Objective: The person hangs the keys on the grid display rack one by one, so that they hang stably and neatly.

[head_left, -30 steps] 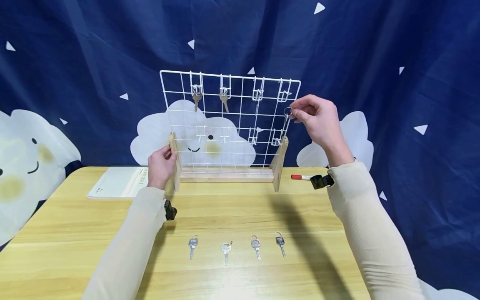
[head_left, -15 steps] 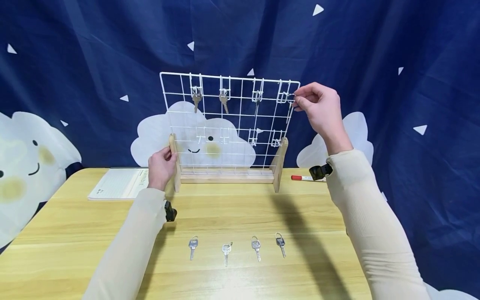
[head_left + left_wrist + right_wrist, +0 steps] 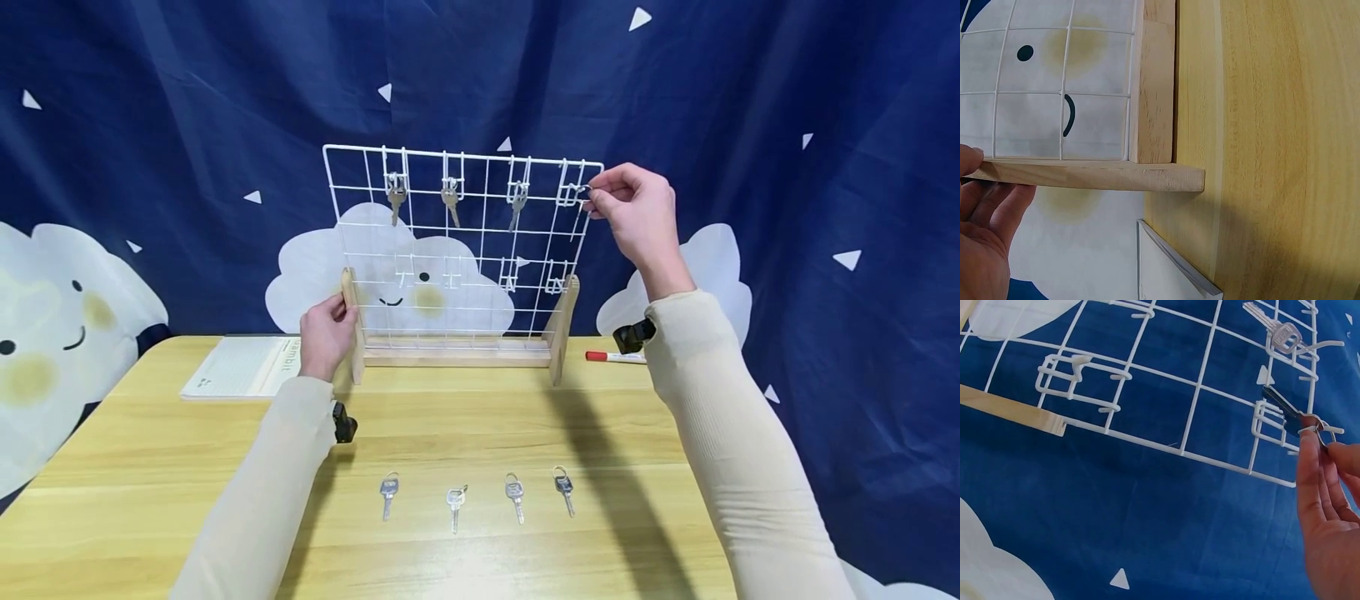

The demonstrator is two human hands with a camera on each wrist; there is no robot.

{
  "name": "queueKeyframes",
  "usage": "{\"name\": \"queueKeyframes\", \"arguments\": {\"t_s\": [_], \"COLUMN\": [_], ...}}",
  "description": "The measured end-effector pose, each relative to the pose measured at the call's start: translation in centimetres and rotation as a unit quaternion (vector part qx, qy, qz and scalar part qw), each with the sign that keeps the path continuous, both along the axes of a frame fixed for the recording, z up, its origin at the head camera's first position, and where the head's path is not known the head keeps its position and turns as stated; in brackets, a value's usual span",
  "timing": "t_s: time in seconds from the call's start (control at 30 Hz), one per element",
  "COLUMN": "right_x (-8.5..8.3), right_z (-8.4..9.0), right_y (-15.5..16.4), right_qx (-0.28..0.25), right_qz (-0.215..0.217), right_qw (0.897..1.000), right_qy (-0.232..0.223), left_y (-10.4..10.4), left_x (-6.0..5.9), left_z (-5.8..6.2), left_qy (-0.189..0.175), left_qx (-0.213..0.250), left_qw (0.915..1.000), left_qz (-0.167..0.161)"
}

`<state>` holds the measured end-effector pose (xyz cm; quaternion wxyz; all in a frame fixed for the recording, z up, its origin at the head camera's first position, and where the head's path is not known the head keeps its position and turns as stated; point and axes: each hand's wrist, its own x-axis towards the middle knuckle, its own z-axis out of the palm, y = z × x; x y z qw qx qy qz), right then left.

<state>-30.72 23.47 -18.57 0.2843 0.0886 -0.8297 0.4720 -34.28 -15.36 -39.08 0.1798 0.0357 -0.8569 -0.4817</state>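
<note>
A white wire grid rack point(image 3: 465, 250) stands in a wooden base on the table. Three keys hang from hooks in its top row, such as the key point(image 3: 450, 201). My right hand point(image 3: 592, 193) pinches the ring of a dark key point(image 3: 1285, 407) at the top right hook point(image 3: 568, 194); the wrist view shows the right hand point(image 3: 1322, 447) holding the key ring point(image 3: 1324, 432) against that hook. Low on the left, my left hand point(image 3: 337, 312) grips the rack's left wooden post point(image 3: 351, 321). The left wrist view shows the left hand point(image 3: 979, 181) against the post point(image 3: 1091, 175).
Several loose keys point(image 3: 454, 500) lie in a row on the wooden table point(image 3: 480, 425) near me. A white notebook point(image 3: 240, 367) lies left of the rack, and a red marker point(image 3: 615, 357) to its right. A blue cloud-print backdrop point(image 3: 825, 125) hangs behind.
My right hand has lifted the key from beside the rack's right edge up to the top right hook. The left hand has stayed on the post.
</note>
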Motion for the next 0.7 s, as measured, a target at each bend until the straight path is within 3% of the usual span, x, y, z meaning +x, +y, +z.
{"name": "queueKeyframes", "arguments": {"t_s": [0.4, 0.57, 0.7], "right_x": [0.1, 0.4, 1.1], "right_z": [-0.9, -2.5, -4.6], "right_y": [0.8, 1.2, 0.6], "right_qx": [0.042, 0.111, 0.153], "right_qz": [-0.020, -0.031, -0.013], "right_qw": [0.999, 0.993, 0.988], "right_qy": [-0.008, 0.009, 0.026], "left_y": [0.2, 0.0, -0.2], "left_x": [-0.2, -0.3, -0.4], "left_z": [-0.2, -0.1, -0.2], "left_qy": [0.000, 0.008, 0.016], "left_qx": [-0.002, -0.007, -0.016], "left_qw": [1.0000, 0.9999, 0.9997], "left_qz": [0.001, -0.002, -0.004]}}
